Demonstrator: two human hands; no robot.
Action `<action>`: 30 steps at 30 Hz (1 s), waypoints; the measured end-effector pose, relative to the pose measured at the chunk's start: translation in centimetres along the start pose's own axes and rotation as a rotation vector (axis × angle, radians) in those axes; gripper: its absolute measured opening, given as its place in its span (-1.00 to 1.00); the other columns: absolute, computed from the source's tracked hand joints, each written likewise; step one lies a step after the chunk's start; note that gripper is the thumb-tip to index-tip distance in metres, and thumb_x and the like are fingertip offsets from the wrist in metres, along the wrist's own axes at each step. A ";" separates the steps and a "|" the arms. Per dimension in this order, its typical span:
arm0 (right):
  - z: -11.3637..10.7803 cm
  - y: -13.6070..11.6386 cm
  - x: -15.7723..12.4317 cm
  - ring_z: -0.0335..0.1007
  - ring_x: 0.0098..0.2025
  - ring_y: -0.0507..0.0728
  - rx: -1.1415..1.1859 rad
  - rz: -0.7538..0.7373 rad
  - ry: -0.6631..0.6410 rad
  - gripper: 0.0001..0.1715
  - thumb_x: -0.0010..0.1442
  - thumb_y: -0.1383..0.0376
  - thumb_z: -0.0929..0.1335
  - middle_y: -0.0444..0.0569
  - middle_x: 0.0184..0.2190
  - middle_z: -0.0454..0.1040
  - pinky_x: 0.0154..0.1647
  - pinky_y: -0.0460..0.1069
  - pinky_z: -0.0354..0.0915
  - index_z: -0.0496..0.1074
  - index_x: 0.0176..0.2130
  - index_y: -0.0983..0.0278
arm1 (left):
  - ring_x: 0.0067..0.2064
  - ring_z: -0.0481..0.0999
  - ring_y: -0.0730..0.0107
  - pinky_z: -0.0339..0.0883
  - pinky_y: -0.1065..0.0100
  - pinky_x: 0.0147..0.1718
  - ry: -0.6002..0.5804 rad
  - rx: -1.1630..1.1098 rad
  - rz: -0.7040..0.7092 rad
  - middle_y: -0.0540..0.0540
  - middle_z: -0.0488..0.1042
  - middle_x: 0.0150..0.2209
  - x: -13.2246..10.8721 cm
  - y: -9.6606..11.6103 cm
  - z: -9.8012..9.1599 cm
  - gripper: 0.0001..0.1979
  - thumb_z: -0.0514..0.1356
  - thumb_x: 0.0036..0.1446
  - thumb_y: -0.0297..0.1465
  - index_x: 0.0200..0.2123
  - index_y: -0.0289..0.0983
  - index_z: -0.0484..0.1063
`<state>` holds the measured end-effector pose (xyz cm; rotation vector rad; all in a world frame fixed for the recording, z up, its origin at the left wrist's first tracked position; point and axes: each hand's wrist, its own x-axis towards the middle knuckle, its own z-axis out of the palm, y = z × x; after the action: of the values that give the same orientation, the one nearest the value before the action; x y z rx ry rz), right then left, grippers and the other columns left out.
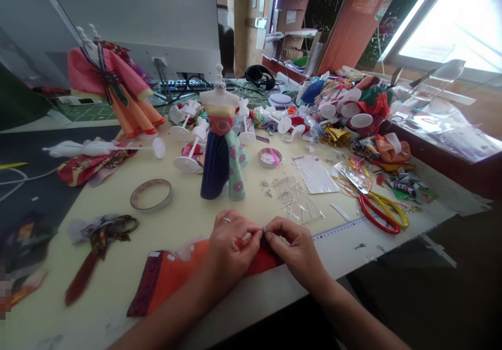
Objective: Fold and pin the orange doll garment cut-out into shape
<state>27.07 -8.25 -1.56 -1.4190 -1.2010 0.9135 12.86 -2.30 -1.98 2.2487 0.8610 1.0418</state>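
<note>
Head view: a red-orange cloth was laid along the table's near edge, beneath both hands. The left hand was closed in a pinch, its contents hidden; a small pale piece was pinched by the right hand. Scissors were placed to the right, a dressed mannequin beyond.

Left hand: is arching over the table, just inside its near edge, thumb and forefinger pinching.
Right hand: is facing it, thumb and forefinger pinching too, fingertips nearly meeting the left's.
Bare forearms: are slanting inward across that edge.
</note>
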 end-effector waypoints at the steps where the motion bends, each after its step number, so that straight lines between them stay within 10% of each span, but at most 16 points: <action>1: 0.0 0.0 0.0 0.21 -0.52 0.00 0.036 0.040 -0.009 -0.86 0.05 0.28 0.32 -0.14 -0.58 0.33 -0.53 -0.11 0.16 0.38 -0.50 0.28 | -0.40 0.37 0.38 0.21 0.19 -0.12 -0.004 -0.007 -0.014 0.01 0.46 -0.52 0.0 0.0 0.0 -0.87 0.12 0.10 -0.45 -0.45 -0.22 0.44; 9: 0.0 0.1 -0.1 0.11 -0.59 -0.06 0.344 0.301 -0.043 -0.74 -0.01 0.16 0.40 -0.18 -0.62 0.30 -0.62 -0.15 0.03 0.37 -0.49 0.31 | -0.25 0.38 0.28 0.24 0.24 -0.16 -0.051 -0.061 -0.201 -0.03 0.42 -0.47 -0.2 0.1 -0.1 -0.87 0.13 0.10 -0.40 -0.47 -0.22 0.44; 24: 0.1 0.9 0.0 0.11 -0.58 -0.07 0.457 0.313 0.052 -0.72 -0.02 0.16 0.43 -0.20 -0.60 0.30 -0.55 -0.13 0.03 0.33 -0.48 0.30 | -0.07 0.42 0.27 0.27 0.29 -0.12 -0.061 -0.470 -0.475 -0.08 0.50 -0.18 0.5 0.6 -1.1 -0.92 0.09 0.08 -0.39 -0.43 -0.24 0.35; 30: 0.1 0.8 0.0 0.12 -0.56 -0.05 0.417 0.287 0.061 -0.73 -0.01 0.15 0.42 -0.19 -0.59 0.30 -0.54 -0.13 0.05 0.34 -0.47 0.30 | 0.03 0.37 0.20 0.27 0.29 -0.12 -0.254 -0.583 -0.549 -0.09 0.44 -0.03 1.0 0.7 -1.9 -0.90 0.10 0.02 -0.43 -0.53 -0.26 0.31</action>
<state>27.16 -8.27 -2.35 -1.2815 -0.7144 1.2280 12.07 -1.74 0.01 1.4939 0.8544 0.6230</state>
